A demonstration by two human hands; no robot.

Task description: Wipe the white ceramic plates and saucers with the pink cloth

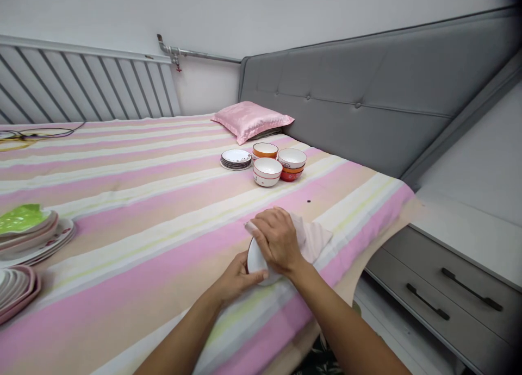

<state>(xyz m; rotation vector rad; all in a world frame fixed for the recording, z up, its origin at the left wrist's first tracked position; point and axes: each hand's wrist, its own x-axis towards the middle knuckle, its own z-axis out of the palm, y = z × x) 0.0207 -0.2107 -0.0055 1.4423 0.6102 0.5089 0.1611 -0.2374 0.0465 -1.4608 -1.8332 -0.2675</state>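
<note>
My left hand [236,280] grips the white dish [256,258] by its edge, thumb across its face, and my right hand [279,242] is closed over the pale cloth [316,239], pressing it to the dish's upper side. The dish sits tilted on edge between my palms, just above the near side of the bed. My knuckles cover much of it, so it may be a bowl or a deep plate; I can't be sure. To wipe it well, I'd hold the rim firmly with the left, turn it little by little, and let the cloth follow the curve with light, even pressure, its loose end bunched clear of my fingers.

Under it all lies a striped bedspread [142,212], soft ground that I'd judge forgiving for crockery but poor for tall piles. Stacked plates [65,239] stand to my left, a drawer cabinet [440,288] to my right. Further off are bowls [267,173] beside small plates [236,156], then a pink pillow [253,119] against the grey headboard [326,98], and a white radiator [89,84] along the wall.
</note>
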